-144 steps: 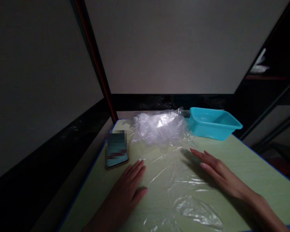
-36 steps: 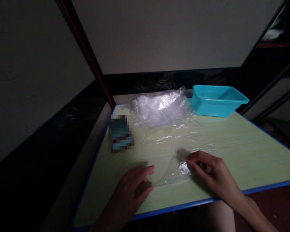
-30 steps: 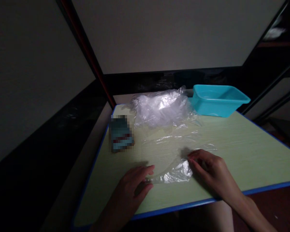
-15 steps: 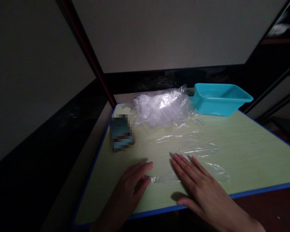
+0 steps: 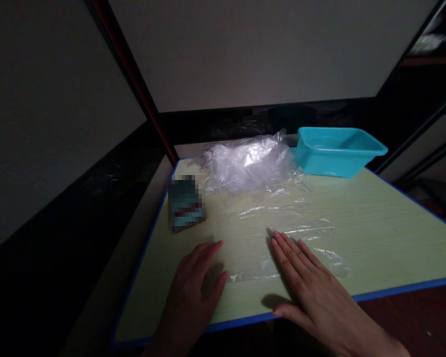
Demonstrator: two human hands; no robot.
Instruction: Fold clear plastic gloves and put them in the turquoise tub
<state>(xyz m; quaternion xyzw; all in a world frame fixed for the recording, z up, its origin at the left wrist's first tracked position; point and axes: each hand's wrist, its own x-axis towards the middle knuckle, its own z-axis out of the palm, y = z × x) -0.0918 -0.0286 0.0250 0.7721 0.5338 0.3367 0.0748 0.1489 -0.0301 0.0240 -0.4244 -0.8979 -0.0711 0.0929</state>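
Note:
A clear plastic bag (image 5: 252,213) lies spread flat on the pale, wood-grained table (image 5: 386,233). On its right part rests my right hand (image 5: 306,282), palm down with the fingers stretched out and the thumb apart. My left hand (image 5: 195,282) is by the bag's lower left corner, thumb and fingers apart, with nothing seen between them. The thumb tip is close to the bag's edge; whether it touches I cannot tell. Beyond the flat bag lies a crumpled heap of clear plastic bags (image 5: 249,163).
A turquoise plastic basin (image 5: 330,161) stands at the back right of the table. A blurred-out rectangular object (image 5: 188,206) lies near the left edge. Blue edging (image 5: 241,322) runs round the tabletop. Pale panels (image 5: 263,54) rise behind it.
My left hand has drawn back to the left, and its thumb and fingers have opened wider. My right hand has slid slightly to the right over the bag.

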